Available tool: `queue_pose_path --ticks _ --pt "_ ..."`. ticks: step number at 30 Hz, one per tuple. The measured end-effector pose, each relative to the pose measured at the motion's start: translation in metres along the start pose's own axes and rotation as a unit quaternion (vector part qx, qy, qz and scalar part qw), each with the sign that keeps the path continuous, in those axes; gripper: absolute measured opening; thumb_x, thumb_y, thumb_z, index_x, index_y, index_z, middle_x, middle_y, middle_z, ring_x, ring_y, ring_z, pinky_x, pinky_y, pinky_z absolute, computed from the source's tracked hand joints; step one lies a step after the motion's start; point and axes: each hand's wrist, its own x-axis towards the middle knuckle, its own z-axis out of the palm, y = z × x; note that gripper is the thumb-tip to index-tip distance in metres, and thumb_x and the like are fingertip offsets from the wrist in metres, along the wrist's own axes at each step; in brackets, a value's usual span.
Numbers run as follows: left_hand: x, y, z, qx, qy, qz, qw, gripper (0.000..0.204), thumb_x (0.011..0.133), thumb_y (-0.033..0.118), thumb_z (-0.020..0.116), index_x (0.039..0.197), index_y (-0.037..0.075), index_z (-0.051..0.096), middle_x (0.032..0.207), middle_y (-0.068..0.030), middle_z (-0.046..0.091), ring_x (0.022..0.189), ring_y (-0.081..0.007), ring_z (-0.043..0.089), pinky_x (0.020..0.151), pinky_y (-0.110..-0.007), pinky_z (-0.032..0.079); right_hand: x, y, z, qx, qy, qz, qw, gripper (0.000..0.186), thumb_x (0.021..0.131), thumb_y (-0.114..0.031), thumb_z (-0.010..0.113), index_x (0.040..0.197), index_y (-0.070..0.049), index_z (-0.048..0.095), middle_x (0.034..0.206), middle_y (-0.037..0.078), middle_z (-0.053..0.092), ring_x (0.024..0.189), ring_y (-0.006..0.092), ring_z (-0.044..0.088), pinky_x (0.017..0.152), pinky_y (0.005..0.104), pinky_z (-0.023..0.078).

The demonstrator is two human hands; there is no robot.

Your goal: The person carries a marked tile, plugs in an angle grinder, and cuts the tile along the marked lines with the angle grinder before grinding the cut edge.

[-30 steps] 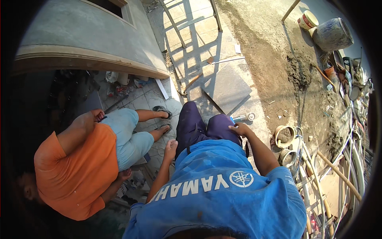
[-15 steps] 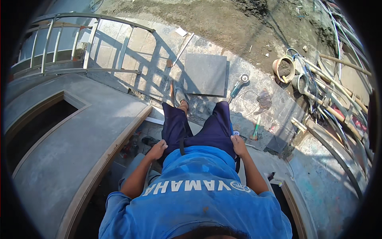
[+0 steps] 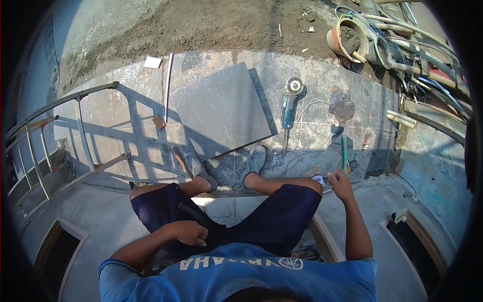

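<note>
My left hand (image 3: 189, 232) hangs over the dark trousers (image 3: 289, 206) at my lap, fingers curled; what, if anything, is inside is hidden. My right hand (image 3: 339, 182) is raised beside my right knee, fingers bent, contents unclear, nearest a green-handled tool (image 3: 345, 151) on the paving. An angle grinder (image 3: 289, 108) with a cord lies right of a large grey tile (image 3: 221, 105). My sandalled feet (image 3: 254, 163) rest at that tile's near edge, beside a wooden-handled tool (image 3: 180, 159).
A metal ladder-like frame (image 3: 79, 126) lies left. A bucket of mortar (image 3: 336, 39), pipes and poles (image 3: 422, 68) crowd the upper right. A dark crumpled item (image 3: 342, 105) and small offcuts (image 3: 152, 62) lie on the paving, with dirt (image 3: 211, 27) beyond. Openings (image 3: 55, 251) flank me below.
The view has swung round to the paving and tile. The co-worker in orange has left view. My knees have spread, and my hands have come away from gripping the trouser legs.
</note>
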Motion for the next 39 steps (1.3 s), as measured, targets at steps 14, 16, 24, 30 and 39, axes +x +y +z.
queue_pose_path --ticks 14,16,24,30,39 --pt "0.095 -0.135 -0.235 0.050 0.399 -0.012 0.916 0.029 0.087 0.020 0.070 0.102 -0.002 0.059 0.072 -0.0089 0.063 0.070 -0.0145 0.062 0.065 -0.031 0.049 0.329 -0.027 0.234 0.022 0.245 0.059 0.967 0.065 0.074 -0.036 0.075 0.122 -0.004 0.045 0.115 0.022 0.063 0.105 0.0390 0.064 0.088 0.0472 0.052" --pt "0.103 -0.153 -0.222 -0.029 0.429 0.022 0.902 0.026 0.088 0.017 0.068 0.105 -0.001 0.059 0.074 -0.0089 0.062 0.072 -0.0134 0.062 0.065 -0.031 0.049 0.312 -0.035 0.227 0.049 0.214 0.054 0.974 0.066 0.073 -0.042 0.075 0.123 -0.005 0.053 0.119 0.021 0.063 0.114 0.0375 0.060 0.095 0.0435 0.050" --pt "0.123 -0.333 -0.149 0.424 0.372 -0.021 0.826 0.045 0.078 0.019 0.070 0.117 0.002 0.055 0.104 -0.0194 0.065 0.100 -0.0354 0.064 0.082 -0.042 0.052 0.177 -0.022 0.169 0.343 0.171 -0.070 0.921 0.059 0.063 -0.036 0.085 0.102 0.005 0.068 0.101 0.021 0.069 0.087 0.0293 0.070 0.071 0.0390 0.058" --pt "0.208 -0.392 -0.049 0.259 0.517 -0.140 0.803 0.045 0.078 0.020 0.069 0.117 0.002 0.055 0.104 -0.0203 0.065 0.101 -0.0361 0.064 0.083 -0.043 0.052 0.090 -0.028 0.124 0.333 0.226 -0.162 0.901 0.068 0.061 -0.041 0.083 0.101 0.011 0.065 0.098 0.021 0.069 0.083 0.0262 0.070 0.068 0.0361 0.055" --pt "0.222 -0.417 0.014 0.193 0.617 -0.153 0.747 0.045 0.079 0.021 0.069 0.117 0.001 0.054 0.105 -0.0218 0.065 0.102 -0.0371 0.064 0.084 -0.043 0.051 0.035 -0.035 0.136 0.508 0.123 -0.261 0.811 0.039 0.073 -0.024 0.082 0.090 0.007 0.064 0.074 0.011 0.064 0.051 0.0180 0.061 0.047 0.0317 0.053"
